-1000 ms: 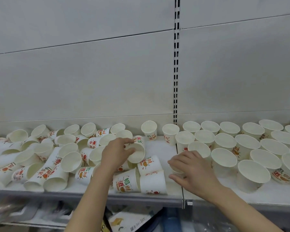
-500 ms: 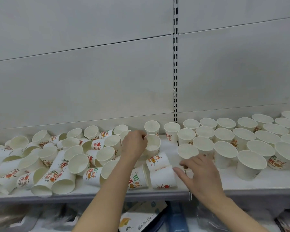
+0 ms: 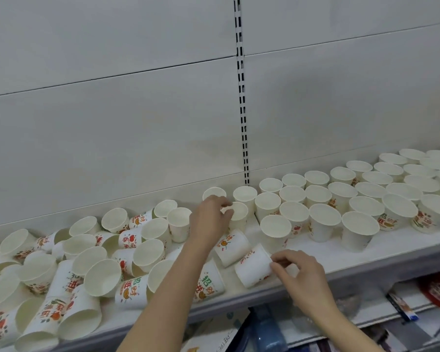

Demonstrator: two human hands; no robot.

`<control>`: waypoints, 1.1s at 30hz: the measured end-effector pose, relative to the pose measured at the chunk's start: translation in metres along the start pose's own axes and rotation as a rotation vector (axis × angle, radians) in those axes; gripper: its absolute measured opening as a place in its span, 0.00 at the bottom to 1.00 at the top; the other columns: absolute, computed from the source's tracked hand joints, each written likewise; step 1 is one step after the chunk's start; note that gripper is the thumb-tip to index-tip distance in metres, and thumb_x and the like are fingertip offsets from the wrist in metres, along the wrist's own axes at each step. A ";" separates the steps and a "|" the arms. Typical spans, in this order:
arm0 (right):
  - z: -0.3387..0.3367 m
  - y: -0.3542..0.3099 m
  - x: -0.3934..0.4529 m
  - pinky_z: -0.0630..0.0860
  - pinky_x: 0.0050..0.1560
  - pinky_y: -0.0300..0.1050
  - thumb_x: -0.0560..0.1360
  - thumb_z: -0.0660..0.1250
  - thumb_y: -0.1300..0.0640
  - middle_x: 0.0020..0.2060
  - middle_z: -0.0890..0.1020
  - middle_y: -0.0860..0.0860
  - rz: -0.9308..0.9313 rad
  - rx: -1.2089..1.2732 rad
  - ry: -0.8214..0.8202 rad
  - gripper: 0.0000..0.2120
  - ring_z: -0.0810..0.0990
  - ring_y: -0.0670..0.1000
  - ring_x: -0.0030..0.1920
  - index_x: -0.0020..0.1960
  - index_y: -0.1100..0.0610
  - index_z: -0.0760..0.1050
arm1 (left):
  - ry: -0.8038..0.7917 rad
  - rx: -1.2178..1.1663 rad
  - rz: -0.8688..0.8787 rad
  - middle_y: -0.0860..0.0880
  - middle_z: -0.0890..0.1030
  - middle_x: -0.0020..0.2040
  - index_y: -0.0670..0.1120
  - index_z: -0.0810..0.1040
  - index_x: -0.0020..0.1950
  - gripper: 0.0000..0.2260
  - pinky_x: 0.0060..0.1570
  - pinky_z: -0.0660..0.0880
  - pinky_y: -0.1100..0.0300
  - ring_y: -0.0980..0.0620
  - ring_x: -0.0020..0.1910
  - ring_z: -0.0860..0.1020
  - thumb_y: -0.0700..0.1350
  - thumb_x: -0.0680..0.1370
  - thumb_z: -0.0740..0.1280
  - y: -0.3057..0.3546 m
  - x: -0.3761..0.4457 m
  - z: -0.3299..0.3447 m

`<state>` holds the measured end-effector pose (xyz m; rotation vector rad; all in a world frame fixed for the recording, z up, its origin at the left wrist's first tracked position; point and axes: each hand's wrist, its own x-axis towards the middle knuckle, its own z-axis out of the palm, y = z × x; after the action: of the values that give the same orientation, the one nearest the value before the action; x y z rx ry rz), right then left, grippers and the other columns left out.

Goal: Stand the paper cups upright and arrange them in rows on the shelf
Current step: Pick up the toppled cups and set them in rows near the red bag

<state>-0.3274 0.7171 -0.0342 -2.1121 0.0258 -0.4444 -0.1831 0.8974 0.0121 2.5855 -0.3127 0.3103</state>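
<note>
White paper cups with red and green print cover the shelf (image 3: pixel 366 265). On the right they stand upright in rows (image 3: pixel 361 196); on the left several lie tipped in a heap (image 3: pixel 69 262). My left hand (image 3: pixel 210 219) pinches the rim of an upright cup (image 3: pixel 239 215) beside the left end of the rows. My right hand (image 3: pixel 296 273) pinches the end of a cup lying on its side (image 3: pixel 252 269) near the shelf's front edge. Another tipped cup (image 3: pixel 230 246) lies between the two hands.
A slotted upright rail (image 3: pixel 241 97) splits the white back wall. Below the shelf's front edge sit boxes and packets (image 3: pixel 404 306) on a lower level. A small strip of bare shelf shows in front of the upright rows.
My left hand has carried its cup toward the back and set it upright by the rows. My right hand has come off the upright cup and taken hold of a lying cup.
</note>
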 end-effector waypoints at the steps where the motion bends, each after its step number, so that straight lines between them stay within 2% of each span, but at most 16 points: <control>1: -0.006 0.000 0.000 0.69 0.48 0.37 0.70 0.73 0.60 0.37 0.81 0.34 -0.059 -0.020 0.071 0.09 0.76 0.38 0.45 0.39 0.46 0.79 | -0.043 -0.020 0.085 0.58 0.80 0.53 0.58 0.81 0.54 0.09 0.46 0.75 0.57 0.57 0.49 0.78 0.50 0.75 0.67 -0.001 -0.008 -0.003; 3: -0.018 0.005 -0.001 0.67 0.49 0.40 0.72 0.68 0.54 0.38 0.80 0.36 -0.225 -0.124 0.213 0.03 0.74 0.39 0.45 0.42 0.49 0.80 | -0.224 -0.004 0.216 0.59 0.78 0.56 0.60 0.79 0.56 0.12 0.50 0.73 0.57 0.57 0.54 0.76 0.50 0.74 0.69 -0.006 -0.021 -0.003; 5: -0.029 0.018 0.001 0.67 0.48 0.43 0.73 0.65 0.51 0.39 0.80 0.43 -0.355 -0.236 0.320 0.08 0.74 0.43 0.44 0.43 0.52 0.81 | -0.359 0.121 0.274 0.57 0.75 0.63 0.60 0.75 0.64 0.18 0.54 0.71 0.56 0.53 0.60 0.72 0.51 0.74 0.69 -0.011 -0.027 0.003; 7: -0.038 0.033 0.006 0.69 0.46 0.46 0.74 0.65 0.53 0.39 0.80 0.48 -0.426 -0.327 0.410 0.09 0.75 0.49 0.43 0.43 0.56 0.82 | -0.394 0.219 0.274 0.55 0.71 0.65 0.58 0.71 0.67 0.22 0.52 0.71 0.56 0.51 0.61 0.71 0.51 0.74 0.69 -0.014 -0.027 0.011; 10: -0.041 0.054 0.015 0.71 0.41 0.49 0.75 0.64 0.55 0.39 0.80 0.52 -0.459 -0.465 0.449 0.10 0.76 0.55 0.40 0.45 0.59 0.83 | -0.355 0.214 0.239 0.53 0.72 0.62 0.53 0.71 0.60 0.19 0.45 0.71 0.57 0.50 0.56 0.74 0.51 0.72 0.71 -0.007 -0.029 0.017; 14: -0.036 0.069 0.022 0.71 0.43 0.47 0.76 0.64 0.57 0.40 0.79 0.53 -0.489 -0.545 0.422 0.09 0.77 0.56 0.42 0.46 0.59 0.82 | -0.207 0.025 0.191 0.54 0.73 0.51 0.50 0.73 0.48 0.13 0.44 0.72 0.55 0.52 0.47 0.74 0.50 0.69 0.73 -0.001 -0.033 0.023; 16: -0.034 0.073 0.021 0.72 0.46 0.48 0.76 0.65 0.58 0.43 0.80 0.53 -0.505 -0.548 0.406 0.08 0.78 0.56 0.45 0.47 0.58 0.82 | -0.172 -0.073 0.180 0.56 0.74 0.48 0.51 0.72 0.43 0.11 0.45 0.74 0.54 0.53 0.45 0.74 0.50 0.70 0.74 0.001 -0.039 0.030; 18: -0.032 0.074 0.019 0.74 0.51 0.51 0.75 0.66 0.58 0.47 0.82 0.53 -0.508 -0.558 0.395 0.08 0.79 0.57 0.52 0.49 0.58 0.82 | -0.170 -0.069 0.183 0.57 0.74 0.47 0.52 0.72 0.42 0.11 0.44 0.73 0.56 0.53 0.44 0.74 0.52 0.71 0.73 0.004 -0.047 0.038; 22: -0.025 0.060 0.016 0.70 0.62 0.55 0.75 0.67 0.58 0.61 0.78 0.54 -0.547 -0.558 0.363 0.14 0.75 0.57 0.63 0.59 0.59 0.80 | -0.107 0.005 0.213 0.58 0.74 0.51 0.55 0.71 0.45 0.10 0.41 0.70 0.60 0.56 0.48 0.74 0.55 0.73 0.71 0.013 -0.058 0.045; 26: -0.003 0.034 0.025 0.64 0.69 0.53 0.77 0.65 0.56 0.69 0.72 0.52 -0.685 -0.564 0.223 0.19 0.68 0.55 0.71 0.67 0.59 0.74 | -0.074 -0.057 0.237 0.64 0.69 0.62 0.58 0.70 0.56 0.18 0.43 0.75 0.60 0.63 0.50 0.75 0.61 0.70 0.69 0.010 -0.059 0.035; 28: 0.013 0.029 0.031 0.63 0.71 0.53 0.78 0.63 0.54 0.71 0.69 0.52 -0.714 -0.610 0.132 0.21 0.66 0.54 0.72 0.70 0.58 0.71 | 0.073 -0.116 0.151 0.64 0.72 0.59 0.59 0.71 0.57 0.15 0.42 0.76 0.58 0.65 0.49 0.76 0.58 0.73 0.67 -0.002 -0.049 0.021; 30: 0.027 0.030 0.036 0.62 0.70 0.54 0.79 0.60 0.50 0.72 0.69 0.52 -0.710 -0.681 0.042 0.23 0.65 0.53 0.73 0.71 0.57 0.69 | 0.156 -0.032 0.093 0.59 0.74 0.58 0.56 0.74 0.57 0.12 0.41 0.74 0.57 0.59 0.53 0.76 0.50 0.74 0.67 -0.023 -0.029 0.009; 33: 0.040 0.037 0.038 0.59 0.71 0.55 0.78 0.58 0.48 0.71 0.70 0.53 -0.679 -0.777 -0.061 0.25 0.67 0.55 0.72 0.72 0.56 0.67 | -0.098 0.285 0.143 0.53 0.70 0.63 0.54 0.74 0.61 0.19 0.41 0.72 0.56 0.49 0.58 0.73 0.39 0.73 0.65 -0.045 0.001 0.007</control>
<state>-0.2731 0.7220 -0.0729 -2.8773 -0.6694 -0.8682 -0.1690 0.9312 -0.0144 2.8701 -0.5238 0.2972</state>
